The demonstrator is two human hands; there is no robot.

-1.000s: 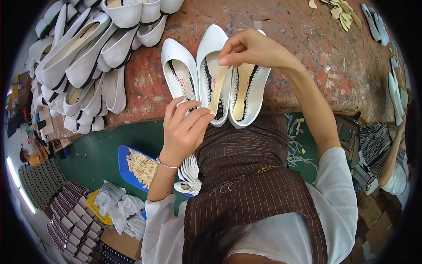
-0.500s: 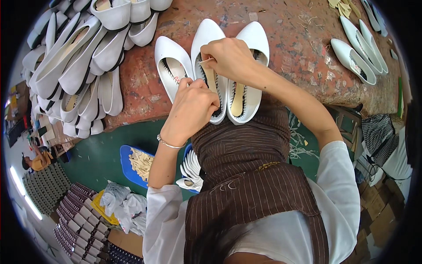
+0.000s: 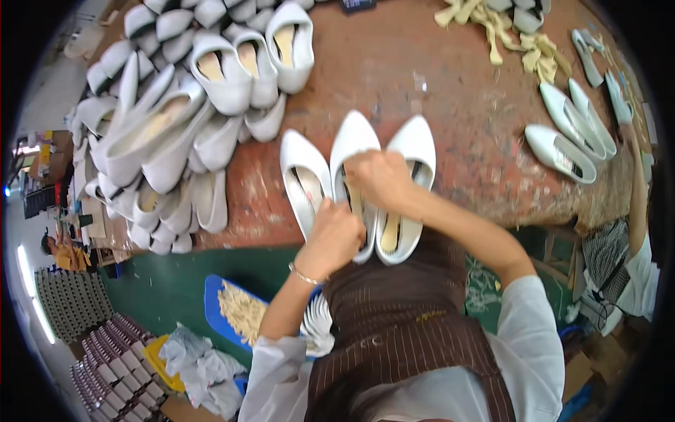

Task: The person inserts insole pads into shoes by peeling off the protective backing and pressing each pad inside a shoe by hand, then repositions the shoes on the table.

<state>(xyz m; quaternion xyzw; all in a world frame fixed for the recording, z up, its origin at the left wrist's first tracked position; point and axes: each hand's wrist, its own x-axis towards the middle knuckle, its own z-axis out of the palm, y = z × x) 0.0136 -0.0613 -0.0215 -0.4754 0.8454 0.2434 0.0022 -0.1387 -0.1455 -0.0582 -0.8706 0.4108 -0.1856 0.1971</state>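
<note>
Both hands, left (image 3: 336,235) and right (image 3: 380,179), are clamped on the middle white shoe (image 3: 354,151) of 3; big pile (image 3: 176,133) looks untouched.

The right hand (image 3: 380,179) is now lower, right on top of the middle white pointed flat shoe (image 3: 354,151), where a moment ago it was up by the shoe toes. The left hand (image 3: 336,235) sits closed at the heel end, closer to the right hand than before. The three white shoes now lie tight together. More of the big pile of white shoes (image 3: 183,133) shows on the reddish-brown tabletop (image 3: 457,126).
</note>
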